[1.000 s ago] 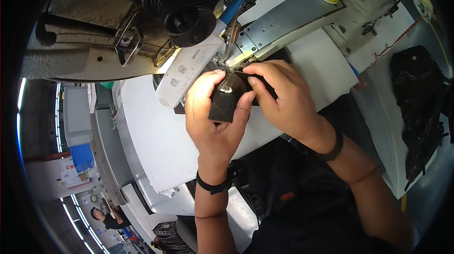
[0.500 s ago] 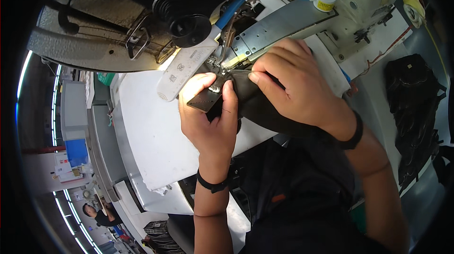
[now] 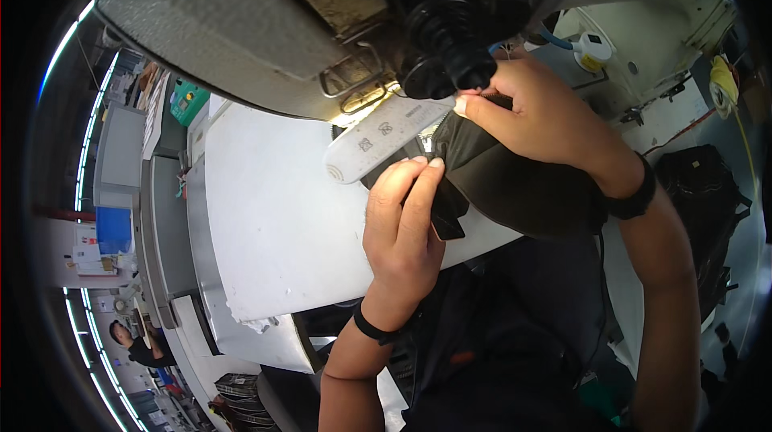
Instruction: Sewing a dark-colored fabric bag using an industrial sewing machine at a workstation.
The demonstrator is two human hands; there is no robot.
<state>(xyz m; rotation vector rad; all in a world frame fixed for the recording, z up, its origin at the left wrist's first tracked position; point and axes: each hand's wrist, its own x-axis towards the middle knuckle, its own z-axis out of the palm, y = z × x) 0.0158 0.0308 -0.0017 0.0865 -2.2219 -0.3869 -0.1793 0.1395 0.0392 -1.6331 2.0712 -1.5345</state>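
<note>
A dark piece of material with a zipper [image 3: 515, 191] lies spread under the sewing machine head [image 3: 217, 30], draping toward my lap. My left hand [image 3: 404, 231] is closed, its fingertips pinching the near end of the zipper, where metal teeth gape apart. A small stiff black flap [image 3: 450, 219] hangs beside that hand's fingers. My right hand [image 3: 555, 122] pinches the far edge of the piece between thumb and fingers, close under the machine's black knob [image 3: 450, 46]. A light grey rounded bar [image 3: 386, 139] crosses above the work and hides part of it; the needle area is hidden too.
The white table [image 3: 281, 215] stretches left of the work. Right of my arm lies a pile of black pieces [image 3: 696, 199]. A white round gauge-like part [image 3: 593, 52] sits behind my right hand. Far left, a person [image 3: 141, 343] works at another bench.
My view has shifted, so the machine head covers more. My left hand has let the flap turn down and now pinches at the zipper; my right hand has moved toward the machine's knob.
</note>
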